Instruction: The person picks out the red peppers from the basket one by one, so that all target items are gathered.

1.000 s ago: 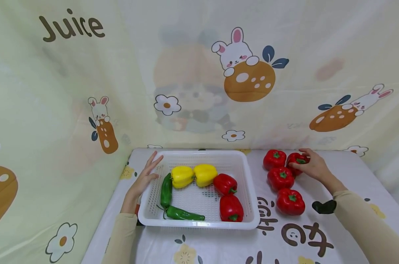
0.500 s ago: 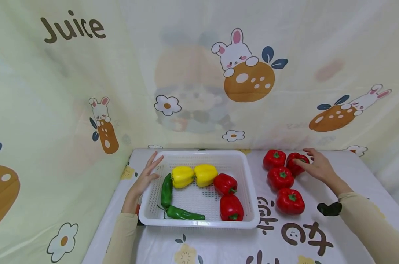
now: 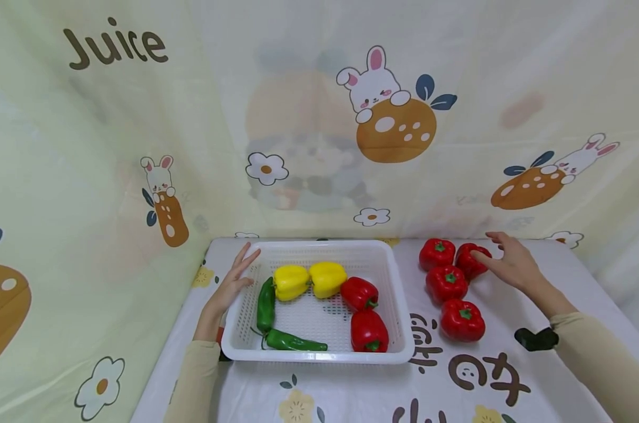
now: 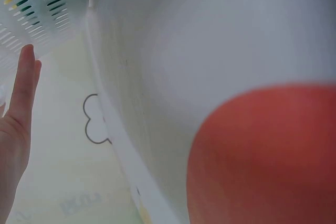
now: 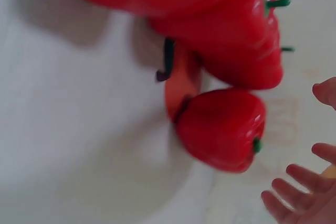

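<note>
My left hand (image 3: 228,292) lies with straight, spread fingers against the left side of a white perforated basket (image 3: 319,356). In the left wrist view its fingers (image 4: 22,85) lie beside the basket's slotted wall. Two yellow bell peppers (image 3: 291,282), two green chili peppers (image 3: 296,341) and two red bell peppers (image 3: 369,332) lie in the basket. At the right, my right hand (image 3: 514,264) hovers with parted fingers beside the back right red bell pepper (image 3: 471,262). The right wrist view shows that pepper (image 5: 223,129) apart from the fingers, nothing held.
Several red bell peppers (image 3: 446,284) stand grouped on the patterned tablecloth (image 3: 351,393), right of the basket. A printed curtain (image 3: 309,117) hangs behind the table and along its sides. Past the basket's left side, a red shape (image 4: 268,156) fills a corner of the left wrist view.
My right hand has drawn back to the right, its fingers now spread away from the back right red bell pepper. The left hand and the basket have stayed in place.
</note>
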Available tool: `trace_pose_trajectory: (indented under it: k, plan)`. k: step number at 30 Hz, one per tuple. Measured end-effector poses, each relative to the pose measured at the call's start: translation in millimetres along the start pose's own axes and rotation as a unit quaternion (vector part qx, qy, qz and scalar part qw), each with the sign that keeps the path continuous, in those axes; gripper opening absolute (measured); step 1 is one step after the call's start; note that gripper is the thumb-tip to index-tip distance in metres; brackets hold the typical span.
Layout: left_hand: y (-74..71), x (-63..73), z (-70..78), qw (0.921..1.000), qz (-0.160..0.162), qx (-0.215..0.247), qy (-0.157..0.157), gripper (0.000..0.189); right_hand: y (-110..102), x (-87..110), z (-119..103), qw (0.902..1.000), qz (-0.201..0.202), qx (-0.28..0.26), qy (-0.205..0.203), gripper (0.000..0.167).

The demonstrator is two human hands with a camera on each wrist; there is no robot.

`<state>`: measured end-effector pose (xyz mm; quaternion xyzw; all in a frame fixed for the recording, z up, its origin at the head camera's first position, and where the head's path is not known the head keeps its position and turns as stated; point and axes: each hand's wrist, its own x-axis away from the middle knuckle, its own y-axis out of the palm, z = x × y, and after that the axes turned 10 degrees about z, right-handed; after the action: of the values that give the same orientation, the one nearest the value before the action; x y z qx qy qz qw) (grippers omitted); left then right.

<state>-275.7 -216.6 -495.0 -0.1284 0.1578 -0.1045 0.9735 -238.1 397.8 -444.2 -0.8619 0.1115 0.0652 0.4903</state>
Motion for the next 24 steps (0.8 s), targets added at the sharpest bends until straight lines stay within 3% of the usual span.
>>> trace_pose_trajectory:
  k: [7, 13, 18, 24]
  plan:
    - [0.6, 4.3, 27.4, 0.9999, -0.009, -0.001, -0.011, 0.061, -5.7, 4.5, -34.3, 0.9995, 0.015, 0.019, -0.022, 0.078]
    - [0.9, 5.7, 32.8, 0.9998, -0.010, -0.007, -0.018, 0.062, -2.8, 8.2, -69.0, 0.9994, 0.015, -0.004, -0.031, 0.075]
    - [0.1, 5.1, 30.1, 0.9997, -0.011, -0.007, -0.020, 0.062, 3.7, 12.6, -91.3, 0.9991, 0.002, -0.013, -0.041, 0.076]
    - [-0.8, 0.5, 1.7, 1.0000, 0.000, -0.002, -0.009, 0.064, 12.3, 17.5, -122.3, 0.9978, -0.026, -0.027, -0.054, 0.076]
